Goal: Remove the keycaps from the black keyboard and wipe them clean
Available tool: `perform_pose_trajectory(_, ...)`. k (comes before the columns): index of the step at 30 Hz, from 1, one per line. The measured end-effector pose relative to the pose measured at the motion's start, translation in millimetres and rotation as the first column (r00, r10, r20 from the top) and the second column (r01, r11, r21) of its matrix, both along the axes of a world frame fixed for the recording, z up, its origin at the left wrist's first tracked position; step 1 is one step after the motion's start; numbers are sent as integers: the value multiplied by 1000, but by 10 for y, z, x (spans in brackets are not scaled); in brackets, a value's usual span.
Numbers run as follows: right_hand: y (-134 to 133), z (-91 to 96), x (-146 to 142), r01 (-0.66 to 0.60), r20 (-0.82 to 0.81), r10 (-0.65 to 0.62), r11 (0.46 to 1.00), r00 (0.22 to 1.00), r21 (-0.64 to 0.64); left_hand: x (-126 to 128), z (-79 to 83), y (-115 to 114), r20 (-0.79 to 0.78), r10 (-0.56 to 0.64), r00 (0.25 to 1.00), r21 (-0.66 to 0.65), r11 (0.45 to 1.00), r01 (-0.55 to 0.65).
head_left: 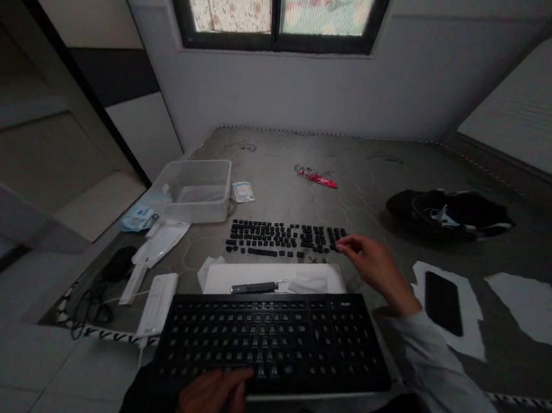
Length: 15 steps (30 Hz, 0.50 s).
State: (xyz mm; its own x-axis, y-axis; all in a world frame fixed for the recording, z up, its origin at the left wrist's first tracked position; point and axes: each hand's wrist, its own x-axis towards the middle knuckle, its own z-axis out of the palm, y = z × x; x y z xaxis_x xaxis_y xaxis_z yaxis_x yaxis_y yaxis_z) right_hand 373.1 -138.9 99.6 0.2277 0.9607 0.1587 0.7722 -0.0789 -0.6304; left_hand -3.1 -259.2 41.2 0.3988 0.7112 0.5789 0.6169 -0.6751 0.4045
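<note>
A black keyboard (282, 338) with its keycaps off lies across the lap side of the mat, bare switches showing in rows. My left hand (213, 400) is at its front edge, closed on the rim with a finger over the top. Beyond the keyboard, loose black keycaps (266, 233) are laid out in keyboard order. My right hand (366, 261) reaches to the right end of those rows, thumb and fingertips pinched at a small keycap (337, 246). Between keyboard and keycaps, a dark slim tool (254, 288) rests on a white box (229, 274).
Back left stand a clear plastic bin (193, 191) and a small white packet (243, 192). A white power strip (158, 302) and a black cable (92, 305) lie at left. On the right are a phone (443, 303) on paper and a black bag (447, 215). A red packet (323, 180) lies behind.
</note>
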Motion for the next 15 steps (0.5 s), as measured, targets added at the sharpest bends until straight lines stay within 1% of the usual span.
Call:
perform_pose_trajectory(1,-159,45,-150,-16,-55,17,1000,998,24,48,62,28,14,-31,999,-1,1000,31)
perform_pose_trajectory(2,-297,88,-285,-33,-111,37,999,993,31,107,141,66,26,-32,999,-46,998,33)
perform_pose_trajectory(3,-411,129,-404,-57,-153,62,998,986,38,178,239,116,36,-43,998,-112,993,47)
perform_pose_trajectory(4,-500,170,-505,-98,-182,106,994,978,53,263,352,178,46,-23,999,-204,978,32)
perform_pose_trajectory(5,-568,211,-589,-148,-206,158,987,966,64,357,475,249,57,-8,998,-292,956,25)
perform_pose_trajectory(6,-619,251,-657,-190,-228,202,979,953,71,457,600,328,80,17,997,-354,935,13)
perform_pose_trajectory(8,-690,324,-752,-237,-280,246,969,928,67,650,827,485,129,26,991,-418,908,31)
perform_pose_trajectory(9,-719,352,-783,-233,-313,239,971,919,57,734,914,554,144,20,989,-418,907,42)
perform_pose_trajectory(10,-745,374,-806,-222,-349,223,974,910,44,806,976,609,162,-12,987,-420,904,80)
perform_pose_trajectory(12,-792,395,-841,-207,-417,193,978,888,11,909,1021,670,206,-76,976,-425,891,159)
perform_pose_trajectory(15,-822,375,-893,-246,-486,205,969,849,-21,989,944,664,290,-124,949,-386,892,234)
